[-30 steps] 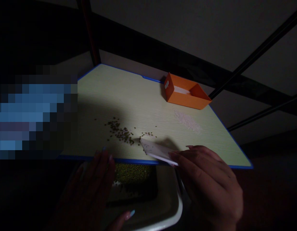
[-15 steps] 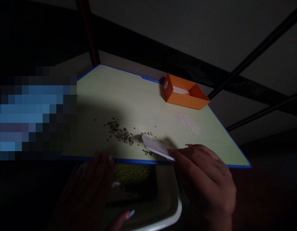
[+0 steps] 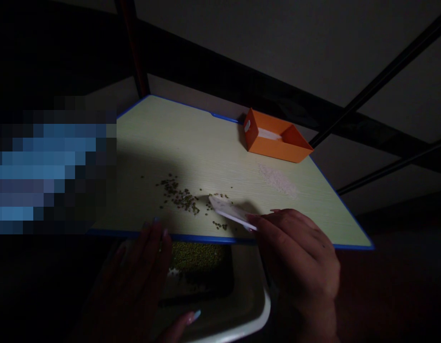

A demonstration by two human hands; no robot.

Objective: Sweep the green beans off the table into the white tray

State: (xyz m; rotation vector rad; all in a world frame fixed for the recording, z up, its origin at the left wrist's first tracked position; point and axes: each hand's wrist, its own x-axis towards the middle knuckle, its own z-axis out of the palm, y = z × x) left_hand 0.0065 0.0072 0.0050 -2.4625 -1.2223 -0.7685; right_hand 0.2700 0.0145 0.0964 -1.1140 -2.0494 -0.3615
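A flat white scraper-like piece [image 3: 229, 210] is pinched in my right hand [image 3: 301, 252], its far end down on the table among small green beans. Most of the loose beans [image 3: 179, 194] lie to the left of it, with a few around its tip. My left hand [image 3: 138, 276] is stretched out at the table's near edge, fingers extended and thumb apart, holding nothing. Below that edge sits a white basin [image 3: 258, 314], partly behind my left hand, with a mass of green beans [image 3: 199, 256] inside.
On the pale table [image 3: 191, 136] with blue edging, an orange box [image 3: 277, 150] with white contents stands at the far right. A patch of white grains [image 3: 276, 180] lies in front of it. A blurred blue area [image 3: 59, 157] covers the left side.
My right hand has shifted slightly left and up with the white piece, which now looks tilted a little differently. My left hand has stayed nearly where it was.
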